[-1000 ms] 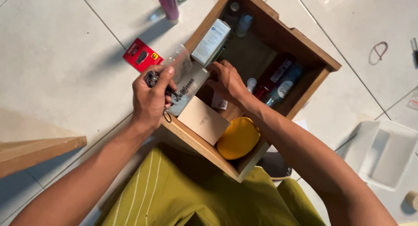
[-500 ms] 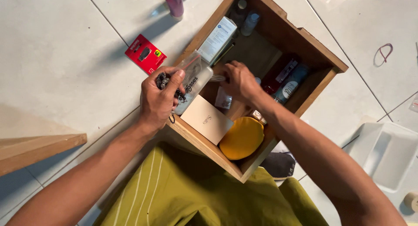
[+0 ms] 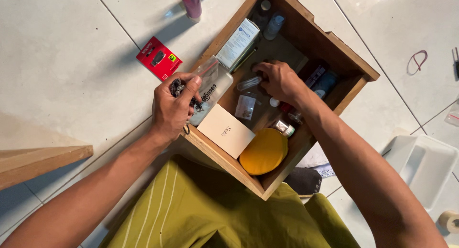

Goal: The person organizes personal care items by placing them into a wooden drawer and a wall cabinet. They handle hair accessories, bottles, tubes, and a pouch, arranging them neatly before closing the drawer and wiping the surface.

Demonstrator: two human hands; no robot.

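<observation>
Head view: right hand (image 3: pixel 279 80) inside wooden drawer (image 3: pixel 334 42)

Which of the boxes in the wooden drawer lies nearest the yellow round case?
The plain cream box at the drawer's near end, touching the yellow round case. The white-and-blue box lies against the far left wall.

Inside the wooden drawer (image 3: pixel 355 62): small tube (image 3: pixel 249 82) just left of the right hand (image 3: pixel 279 80), little bag (image 3: pixel 245 107) below it, round case (image 3: pixel 264 152) farther down, flat card box (image 3: pixel 225 131) right of the left hand (image 3: pixel 173 109). Out on the floor, up and left of the left hand: small card pack (image 3: pixel 158 58). Far right of the right hand: tray (image 3: pixel 423 167).
</observation>
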